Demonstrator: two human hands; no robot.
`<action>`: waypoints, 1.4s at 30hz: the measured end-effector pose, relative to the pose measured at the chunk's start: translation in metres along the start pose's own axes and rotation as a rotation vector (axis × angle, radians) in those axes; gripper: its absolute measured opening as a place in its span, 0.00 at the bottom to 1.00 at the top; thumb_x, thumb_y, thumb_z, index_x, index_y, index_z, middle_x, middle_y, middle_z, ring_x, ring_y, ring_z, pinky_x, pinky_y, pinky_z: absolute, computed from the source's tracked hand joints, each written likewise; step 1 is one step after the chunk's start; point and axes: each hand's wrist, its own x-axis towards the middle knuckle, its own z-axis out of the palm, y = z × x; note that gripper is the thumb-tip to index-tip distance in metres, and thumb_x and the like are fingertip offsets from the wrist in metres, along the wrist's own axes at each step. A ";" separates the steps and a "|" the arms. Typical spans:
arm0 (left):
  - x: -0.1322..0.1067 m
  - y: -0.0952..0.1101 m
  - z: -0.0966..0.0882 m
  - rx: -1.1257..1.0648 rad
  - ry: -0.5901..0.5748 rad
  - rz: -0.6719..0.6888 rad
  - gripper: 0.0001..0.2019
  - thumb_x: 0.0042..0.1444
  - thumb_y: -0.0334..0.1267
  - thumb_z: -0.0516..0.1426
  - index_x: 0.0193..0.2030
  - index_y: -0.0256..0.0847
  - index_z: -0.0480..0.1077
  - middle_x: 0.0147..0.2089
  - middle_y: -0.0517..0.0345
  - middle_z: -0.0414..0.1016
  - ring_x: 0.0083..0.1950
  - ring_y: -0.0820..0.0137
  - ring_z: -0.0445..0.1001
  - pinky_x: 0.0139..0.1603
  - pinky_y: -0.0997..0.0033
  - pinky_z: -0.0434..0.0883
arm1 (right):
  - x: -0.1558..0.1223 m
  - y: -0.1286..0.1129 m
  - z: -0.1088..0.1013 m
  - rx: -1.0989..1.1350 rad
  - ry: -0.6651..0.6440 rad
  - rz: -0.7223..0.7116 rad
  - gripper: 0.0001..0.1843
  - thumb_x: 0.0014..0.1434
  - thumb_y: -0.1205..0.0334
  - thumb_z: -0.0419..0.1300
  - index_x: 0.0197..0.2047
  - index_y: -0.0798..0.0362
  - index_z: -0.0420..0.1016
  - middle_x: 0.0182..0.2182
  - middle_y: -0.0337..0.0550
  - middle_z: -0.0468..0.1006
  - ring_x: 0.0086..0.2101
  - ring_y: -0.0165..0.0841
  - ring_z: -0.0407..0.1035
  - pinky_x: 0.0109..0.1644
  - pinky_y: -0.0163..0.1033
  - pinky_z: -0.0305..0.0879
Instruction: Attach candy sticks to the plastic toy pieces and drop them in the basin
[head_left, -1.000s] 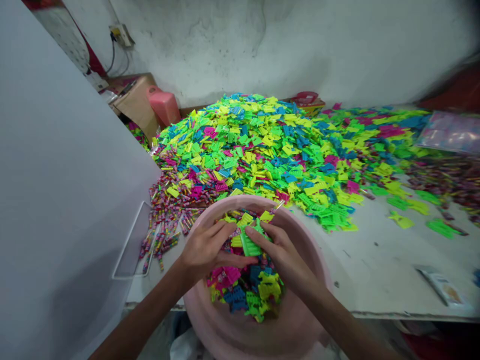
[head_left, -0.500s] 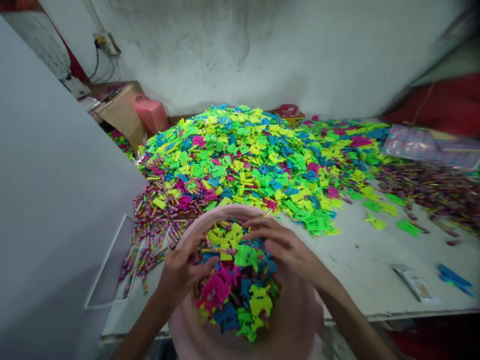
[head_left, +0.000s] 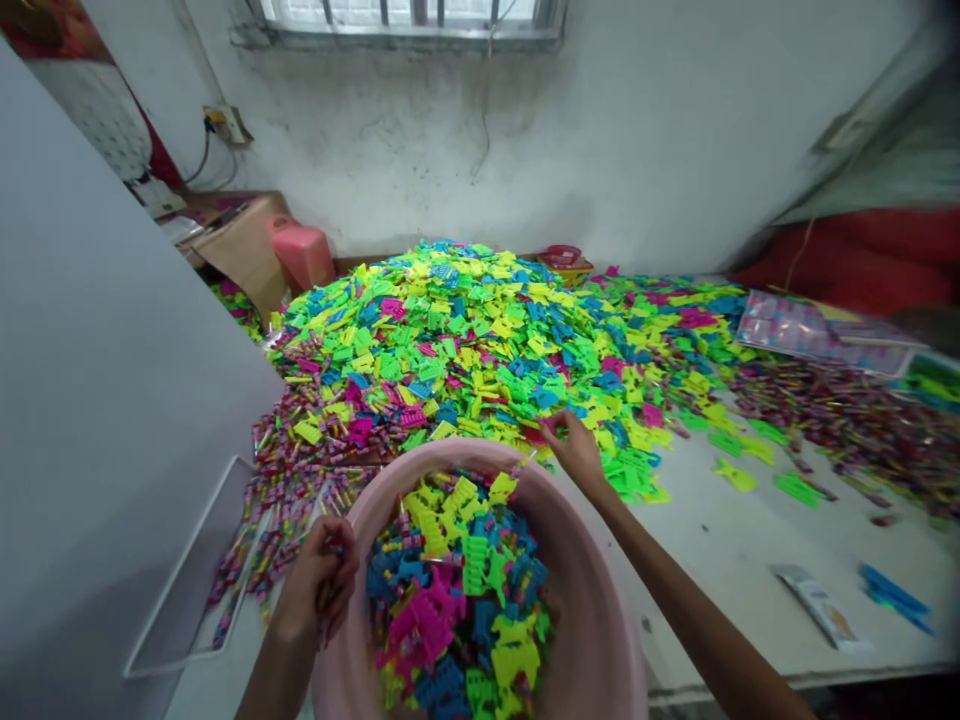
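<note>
A pink tub [head_left: 600,600] holds a mix of small flat plastic pieces [head_left: 431,615] in pink, yellow, green and blue, with striped, stick-like wrapped pieces among them. Beside the tub's left rim is my left hand [head_left: 322,575], its fingers curled closed; small dark-striped bits seem to show under them, too blurred to name. My right hand [head_left: 577,455] reaches past the far right rim to the front of a big heap of plastic pieces [head_left: 465,330]. Its thumb and fingertips pinch a pink plastic piece [head_left: 538,432] at the heap's edge.
Striped wrapped sticks [head_left: 292,500] lie left of the tub by a white wire frame [head_left: 176,570]. More wrapped sticks [head_left: 832,420] are piled at the right. A sachet [head_left: 817,605] and blue pieces [head_left: 896,597] rest on the white table [head_left: 720,560]. A pale panel [head_left: 112,400] stands at left.
Both hands have come out of the tub. My left hand has moved left and closed beside the rim; my right hand has moved up to the heap and pinched a pink piece. The view has tilted up.
</note>
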 end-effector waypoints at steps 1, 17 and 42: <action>-0.004 0.000 0.004 0.033 0.034 0.032 0.18 0.46 0.49 0.63 0.38 0.45 0.62 0.19 0.73 0.62 0.11 0.79 0.52 0.09 0.82 0.52 | -0.002 -0.006 -0.004 0.049 0.005 0.009 0.26 0.47 0.33 0.66 0.29 0.49 0.70 0.32 0.47 0.77 0.40 0.46 0.71 0.51 0.53 0.66; -0.021 0.027 0.090 0.339 -0.169 0.416 0.14 0.63 0.47 0.60 0.50 0.43 0.75 0.41 0.57 0.78 0.41 0.70 0.76 0.40 0.75 0.72 | -0.132 -0.148 -0.031 0.515 -0.846 0.206 0.14 0.58 0.47 0.68 0.37 0.50 0.80 0.30 0.39 0.78 0.29 0.33 0.73 0.35 0.38 0.73; -0.022 0.035 0.080 0.868 -0.203 0.951 0.11 0.67 0.37 0.57 0.49 0.40 0.80 0.44 0.50 0.85 0.46 0.65 0.82 0.51 0.68 0.76 | -0.146 -0.149 -0.029 0.322 -0.636 0.079 0.14 0.60 0.48 0.66 0.32 0.51 0.75 0.27 0.37 0.73 0.29 0.32 0.66 0.33 0.37 0.61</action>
